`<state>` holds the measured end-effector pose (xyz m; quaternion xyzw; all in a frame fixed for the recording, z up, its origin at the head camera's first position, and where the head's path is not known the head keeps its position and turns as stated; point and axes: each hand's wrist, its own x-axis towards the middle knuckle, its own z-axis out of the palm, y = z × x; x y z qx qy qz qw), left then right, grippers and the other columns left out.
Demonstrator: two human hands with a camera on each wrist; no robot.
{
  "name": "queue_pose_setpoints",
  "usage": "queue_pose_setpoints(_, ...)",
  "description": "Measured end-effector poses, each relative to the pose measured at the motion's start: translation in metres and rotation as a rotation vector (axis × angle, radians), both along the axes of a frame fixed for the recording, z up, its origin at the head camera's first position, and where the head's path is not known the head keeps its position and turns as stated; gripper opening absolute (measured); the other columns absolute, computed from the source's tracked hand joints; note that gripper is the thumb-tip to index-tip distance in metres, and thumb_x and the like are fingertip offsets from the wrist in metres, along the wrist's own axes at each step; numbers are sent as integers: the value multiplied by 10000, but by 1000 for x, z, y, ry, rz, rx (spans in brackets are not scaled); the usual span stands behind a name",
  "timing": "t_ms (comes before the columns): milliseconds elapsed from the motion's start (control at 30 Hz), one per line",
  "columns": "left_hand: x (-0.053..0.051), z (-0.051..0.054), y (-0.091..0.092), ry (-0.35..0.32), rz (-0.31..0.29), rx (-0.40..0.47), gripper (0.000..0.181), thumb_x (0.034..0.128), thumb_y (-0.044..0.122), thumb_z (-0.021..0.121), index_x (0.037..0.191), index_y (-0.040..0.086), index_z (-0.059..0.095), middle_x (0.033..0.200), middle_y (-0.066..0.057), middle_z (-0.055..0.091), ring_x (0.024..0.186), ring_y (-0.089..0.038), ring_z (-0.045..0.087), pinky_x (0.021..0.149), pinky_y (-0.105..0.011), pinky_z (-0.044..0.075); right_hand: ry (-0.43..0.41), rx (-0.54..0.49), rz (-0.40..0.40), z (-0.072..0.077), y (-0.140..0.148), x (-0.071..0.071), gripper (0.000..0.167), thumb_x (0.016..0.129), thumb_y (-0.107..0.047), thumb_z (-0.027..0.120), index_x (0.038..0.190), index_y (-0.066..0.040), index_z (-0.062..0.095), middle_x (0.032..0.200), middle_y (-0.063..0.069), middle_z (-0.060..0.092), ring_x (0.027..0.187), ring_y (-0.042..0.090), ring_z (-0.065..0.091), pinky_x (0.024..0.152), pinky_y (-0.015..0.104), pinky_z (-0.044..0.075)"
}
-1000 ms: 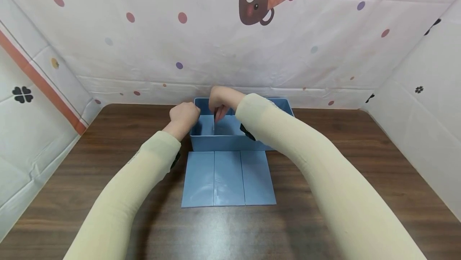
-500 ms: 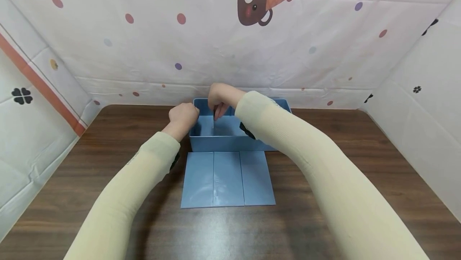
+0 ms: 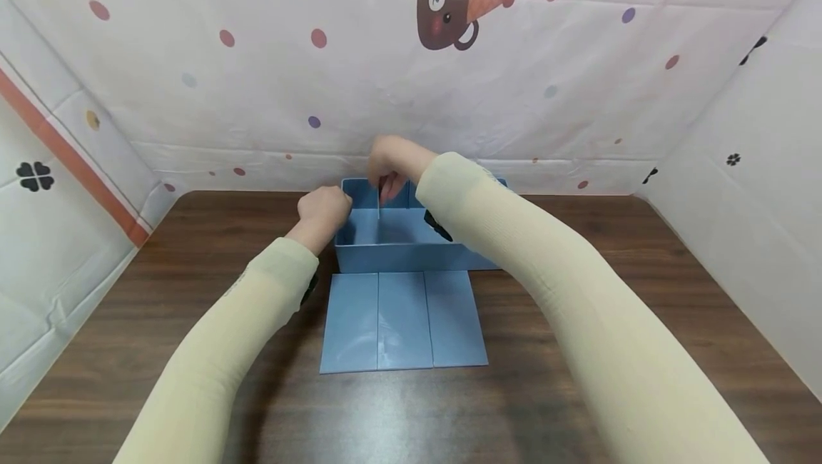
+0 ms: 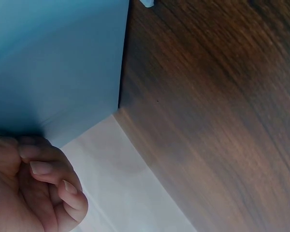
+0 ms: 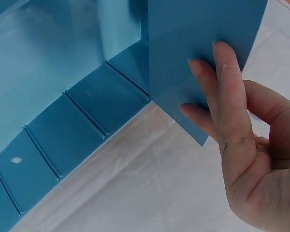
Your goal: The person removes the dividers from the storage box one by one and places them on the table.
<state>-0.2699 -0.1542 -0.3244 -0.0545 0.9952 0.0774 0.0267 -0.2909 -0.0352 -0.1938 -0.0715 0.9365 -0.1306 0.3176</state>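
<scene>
A blue open-topped storage box [image 3: 411, 258] stands near the back of the table. My left hand [image 3: 324, 208] grips its left end at the rim; in the left wrist view the curled fingers [image 4: 58, 179] lie against the outer wall. My right hand [image 3: 393, 164] reaches over the box and pinches a thin blue divider panel [image 5: 179, 58]. That panel is upright and partly above the rim, its lower corner clear of the back wall's top edge in the right wrist view. Ridged slots [image 5: 87, 116] line the box's back wall. The right sleeve hides the box's right part.
Three flat blue panels [image 3: 403, 321] lie side by side on the wooden table [image 3: 546, 407], in front of the box. A white patterned cloth [image 3: 257, 93] hangs right behind the box, with more cloth at both sides.
My right hand has risen, and the divider panel has come up with it out of the box. My left hand stays at the box's left end. The view shifts slightly.
</scene>
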Motion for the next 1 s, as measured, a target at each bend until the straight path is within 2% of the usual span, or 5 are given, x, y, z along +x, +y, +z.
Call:
queue_pose_setpoints(200, 1, -2, -1, 4, -6, -10, 470, 1104, 270, 377, 819, 61, 687, 860, -147, 688, 748, -249, 618, 620, -378, 481, 18, 44, -4, 3, -5, 3, 316, 1053, -115, 514, 1290, 21, 673, 536, 36, 656, 452, 101, 619, 641, 205, 587)
queue_pose_setpoints(300, 1, -2, -2, 8, -8, -5, 466, 1101, 260, 378, 798, 66, 672, 866, -153, 691, 751, -250, 616, 617, -381, 483, 19, 50, 4, 6, -5, 3, 325, 1054, -109, 502, 1301, 25, 664, 523, 32, 652, 440, 96, 612, 572, 195, 559)
queue_pose_setpoints(600, 0, -2, -4, 14, -31, -23, 465, 1100, 248, 371, 847, 47, 706, 923, -174, 720, 775, -254, 632, 647, -406, 522, 23, 32, -2, 20, 5, 5, 299, 1046, -120, 529, 1273, -7, 686, 568, 25, 677, 484, 86, 633, 803, 226, 603)
queue_pose_setpoints(867, 0, -1, -3, 25, -35, -28, 466, 1096, 238, 369, 820, 49, 693, 878, -162, 704, 736, -235, 591, 622, -398, 505, 22, -15, 3, 29, 14, 10, 323, 1046, -126, 541, 1325, -6, 651, 595, 25, 669, 495, 87, 631, 686, 208, 595)
queue_pose_setpoints(1000, 0, 0, -2, 12, -30, -17, 489, 1099, 256, 362, 799, 53, 690, 888, -165, 705, 749, -238, 596, 641, -397, 511, 12, -33, 1, 31, 20, 15, 326, 1049, -133, 542, 1336, -15, 645, 605, 17, 664, 492, 86, 620, 687, 209, 593)
